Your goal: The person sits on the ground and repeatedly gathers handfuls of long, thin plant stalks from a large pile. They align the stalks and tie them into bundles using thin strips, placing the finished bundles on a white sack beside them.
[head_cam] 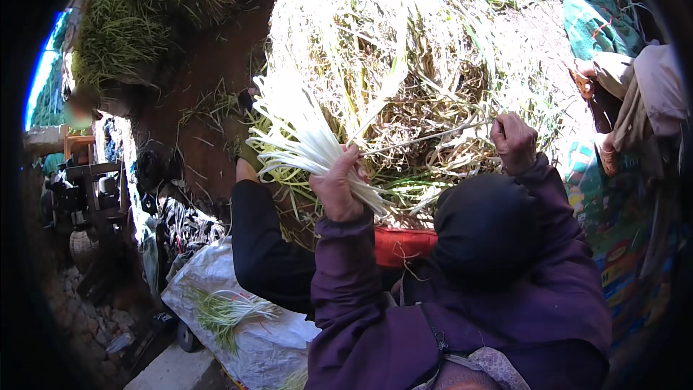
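My left hand (340, 183) is closed around a bundle of long white stalks (303, 130), its pale cut ends fanned out to the upper left. Off to the right, my right hand (514, 140) is a fist gripping one end of a thin dry strand (425, 140). That strand stretches taut between the hands and meets the bundle by my left thumb. Whether it wraps all the way round the stalks is hidden. Beyond both hands rises a large sunlit heap of straw-like plant stalks and leaves (379, 49), partly washed out by glare.
A white woven sack (281, 344) at lower left bears a smaller bunch of white-and-green stalks (238, 309). Green plant piles (124, 38) lie at upper left. My dark-clad knee (487, 227) rises below my right hand. Another person's sleeve (658, 86) shows at right.
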Motion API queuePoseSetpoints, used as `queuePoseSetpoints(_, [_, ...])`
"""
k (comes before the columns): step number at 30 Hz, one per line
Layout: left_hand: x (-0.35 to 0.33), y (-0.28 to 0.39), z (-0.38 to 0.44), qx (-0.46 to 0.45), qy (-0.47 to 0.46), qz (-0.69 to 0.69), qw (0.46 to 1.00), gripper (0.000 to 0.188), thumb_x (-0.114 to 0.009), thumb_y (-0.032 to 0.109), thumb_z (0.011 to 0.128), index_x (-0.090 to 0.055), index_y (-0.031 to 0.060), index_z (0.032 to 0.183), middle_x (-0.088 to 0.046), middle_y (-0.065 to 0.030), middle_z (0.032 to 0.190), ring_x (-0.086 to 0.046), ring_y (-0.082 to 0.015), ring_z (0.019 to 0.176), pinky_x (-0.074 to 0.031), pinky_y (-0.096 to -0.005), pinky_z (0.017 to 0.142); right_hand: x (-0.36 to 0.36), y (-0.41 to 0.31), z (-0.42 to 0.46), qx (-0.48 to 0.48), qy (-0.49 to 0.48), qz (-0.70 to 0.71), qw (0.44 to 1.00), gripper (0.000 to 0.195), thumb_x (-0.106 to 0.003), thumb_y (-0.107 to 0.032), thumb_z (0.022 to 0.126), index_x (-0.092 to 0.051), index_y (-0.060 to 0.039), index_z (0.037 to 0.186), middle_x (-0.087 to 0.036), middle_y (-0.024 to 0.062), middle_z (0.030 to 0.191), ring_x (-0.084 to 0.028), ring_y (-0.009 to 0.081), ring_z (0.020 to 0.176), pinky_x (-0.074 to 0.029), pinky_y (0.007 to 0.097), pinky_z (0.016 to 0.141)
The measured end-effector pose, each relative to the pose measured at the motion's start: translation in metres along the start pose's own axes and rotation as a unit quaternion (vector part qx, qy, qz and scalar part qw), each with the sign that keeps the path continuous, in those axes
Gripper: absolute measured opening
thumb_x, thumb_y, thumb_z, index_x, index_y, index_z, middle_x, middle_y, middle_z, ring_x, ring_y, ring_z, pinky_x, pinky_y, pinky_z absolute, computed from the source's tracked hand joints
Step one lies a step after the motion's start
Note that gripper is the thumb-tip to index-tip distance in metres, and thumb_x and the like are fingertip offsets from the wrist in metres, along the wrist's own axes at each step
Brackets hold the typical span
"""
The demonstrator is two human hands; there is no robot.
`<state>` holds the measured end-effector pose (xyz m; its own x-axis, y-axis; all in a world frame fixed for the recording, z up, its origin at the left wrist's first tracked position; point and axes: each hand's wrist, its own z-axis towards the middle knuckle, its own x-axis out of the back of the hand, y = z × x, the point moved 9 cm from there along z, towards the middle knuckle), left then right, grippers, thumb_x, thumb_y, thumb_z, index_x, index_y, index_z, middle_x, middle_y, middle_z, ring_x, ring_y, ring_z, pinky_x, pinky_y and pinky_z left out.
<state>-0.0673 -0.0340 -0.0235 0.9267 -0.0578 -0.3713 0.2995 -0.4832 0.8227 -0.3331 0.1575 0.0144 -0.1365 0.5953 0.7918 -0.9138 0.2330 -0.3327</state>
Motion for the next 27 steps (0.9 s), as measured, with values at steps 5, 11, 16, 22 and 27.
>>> queuePoseSetpoints(5, [0.019, 0.016, 0.003, -0.031, 0.003, -0.012, 0.999, 0.018, -0.067, -0.003, 0.074, -0.056, -0.0037, 0.087, -0.058, -0.0097, 0.064, -0.051, -0.0138, 0.042, -0.043, -0.0237, 0.036, 0.008, 0.041, 0.005, -0.043, 0.046, -0.099, 0.993, 0.01, -0.061, -0.004, 0.077, -0.051, -0.0075, 0.077, -0.052, 0.0089, 0.066, -0.055, 0.0277, 0.055, -0.043, 0.0376, 0.048])
queuePoseSetpoints(11, [0.05, 0.051, 0.008, -0.027, -0.009, 0.014, 0.999, 0.016, -0.066, 0.0, 0.077, -0.056, -0.0031, 0.089, -0.057, -0.0084, 0.066, -0.051, -0.0132, 0.043, -0.043, -0.0231, 0.037, 0.027, 0.203, -0.011, -0.21, -0.088, -0.316, 0.921, 0.017, -0.06, -0.023, 0.081, -0.053, -0.009, 0.077, -0.061, 0.0126, 0.069, -0.061, 0.0316, 0.067, -0.048, 0.0407, 0.056])
queuePoseSetpoints(16, [0.034, 0.037, 0.004, 0.027, -0.035, 0.039, 0.998, 0.02, -0.069, 0.005, 0.078, -0.057, -0.0022, 0.093, -0.058, -0.0071, 0.067, -0.052, -0.0126, 0.044, -0.041, -0.0226, 0.037, 0.039, 0.091, 0.038, -0.084, -0.111, -0.095, 0.986, 0.011, -0.067, -0.01, 0.078, -0.057, -0.008, 0.083, -0.063, 0.0077, 0.076, -0.061, 0.0246, 0.062, -0.047, 0.0335, 0.056])
queuePoseSetpoints(22, [0.021, 0.005, 0.007, 0.099, -0.056, -0.013, 0.993, 0.02, -0.066, 0.004, 0.08, -0.055, -0.0044, 0.094, -0.058, -0.008, 0.068, -0.052, -0.0115, 0.043, -0.044, -0.0212, 0.038, -0.074, -0.13, 0.033, 0.074, -0.396, 0.442, 0.802, 0.027, -0.067, -0.016, 0.082, -0.061, -0.0016, 0.104, -0.063, 0.0112, 0.095, -0.056, 0.0131, 0.063, -0.047, 0.0293, 0.06])
queuePoseSetpoints(27, [0.034, 0.043, 0.007, 0.005, -0.049, 0.02, 0.999, 0.024, -0.066, 0.006, 0.08, -0.054, -0.0034, 0.098, -0.062, -0.0108, 0.077, -0.053, -0.0117, 0.045, -0.044, -0.0212, 0.037, -0.087, -0.113, -0.001, -0.042, -0.518, 0.522, 0.676, 0.023, -0.056, -0.022, 0.093, -0.063, -0.0003, 0.094, -0.059, 0.0031, 0.066, -0.055, 0.0078, 0.064, -0.045, 0.0267, 0.058])
